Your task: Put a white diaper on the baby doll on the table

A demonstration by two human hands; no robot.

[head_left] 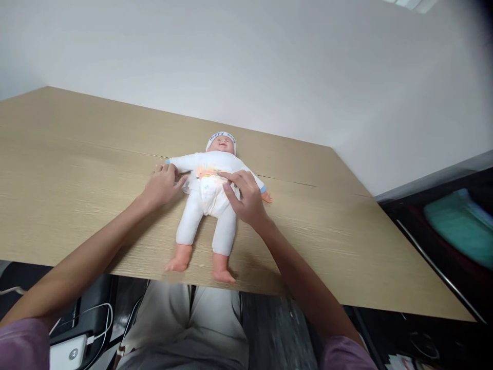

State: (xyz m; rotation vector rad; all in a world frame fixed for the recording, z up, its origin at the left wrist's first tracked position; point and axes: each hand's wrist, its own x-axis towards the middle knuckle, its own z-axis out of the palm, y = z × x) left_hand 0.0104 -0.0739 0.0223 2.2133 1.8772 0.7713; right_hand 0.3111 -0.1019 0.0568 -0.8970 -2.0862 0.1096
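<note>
A baby doll (227,232) in a white outfit and a printed cap lies on its back on the wooden table, feet toward me. Around its hips is a white diaper (211,194) with an orange print along the waist. My left hand (162,184) is open beside the doll's waist, its thumb near a thin, whitish side flap of the diaper; whether they touch is unclear. On the other side my right hand (248,198) lies over the diaper's edge, index finger stretched across the waistband and thumb apart below it. That hand covers part of the diaper's side.
The table (96,144) reaches back to a pale wall (246,67). Its front edge runs just past the doll's feet, above my lap. Below left sits a white device (68,353) with a cable. A dark object with a green patch (460,226) stands at the right.
</note>
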